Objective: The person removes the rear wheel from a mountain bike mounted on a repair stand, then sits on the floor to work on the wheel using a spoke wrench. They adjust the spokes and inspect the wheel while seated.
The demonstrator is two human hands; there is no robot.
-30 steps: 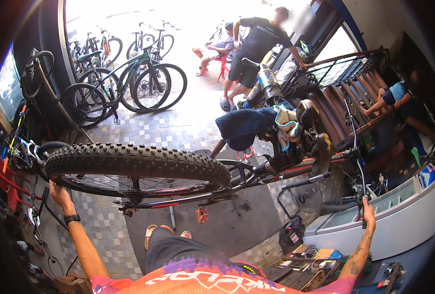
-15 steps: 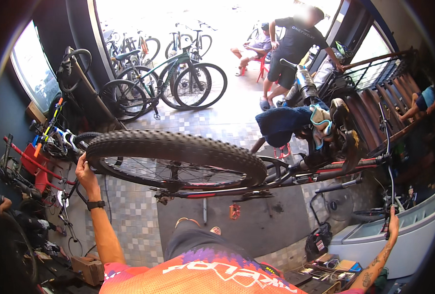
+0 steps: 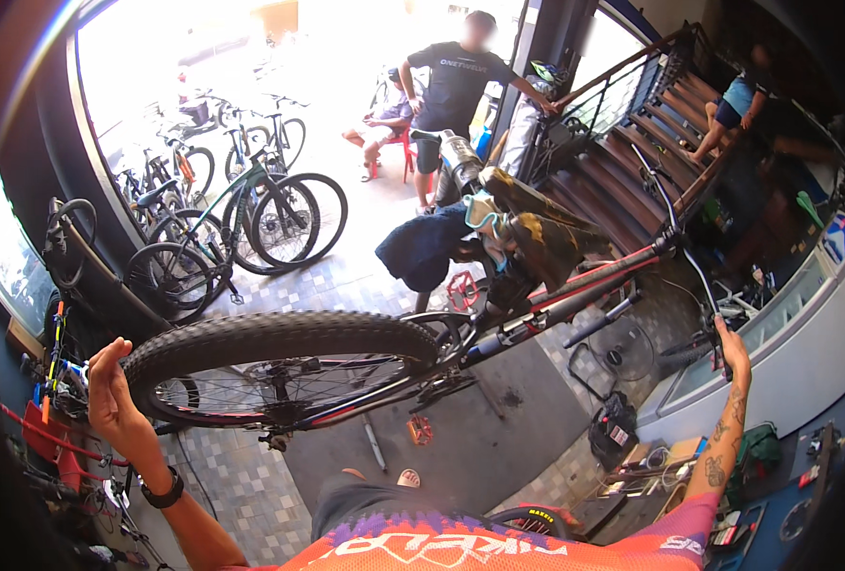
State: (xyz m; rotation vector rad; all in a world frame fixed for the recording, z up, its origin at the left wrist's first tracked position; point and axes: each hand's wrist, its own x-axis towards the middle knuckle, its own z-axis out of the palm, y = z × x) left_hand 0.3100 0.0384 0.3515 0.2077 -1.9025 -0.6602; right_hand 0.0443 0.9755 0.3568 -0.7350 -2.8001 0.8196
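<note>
One left grip (image 3: 115, 392) uncurled beside tyre (image 3: 280, 335); one right grip (image 3: 734, 352) curled round handlebar (image 3: 701, 276)

Single head-worn fisheye; sits above near side of knobby wheel (image 3: 275, 335), close by; faces down and forward across it.

The right hand (image 3: 735, 354) partly hides the handlebar (image 3: 699, 273).

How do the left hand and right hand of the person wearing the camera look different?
The left hand is open beside the knobby tyre, fingers stretched out; the right hand is curled around the handlebar. The left hand has a dark wristband below it; the right hand has none, but tattoos show along its arm. Both hands are bare, without gloves.
</note>
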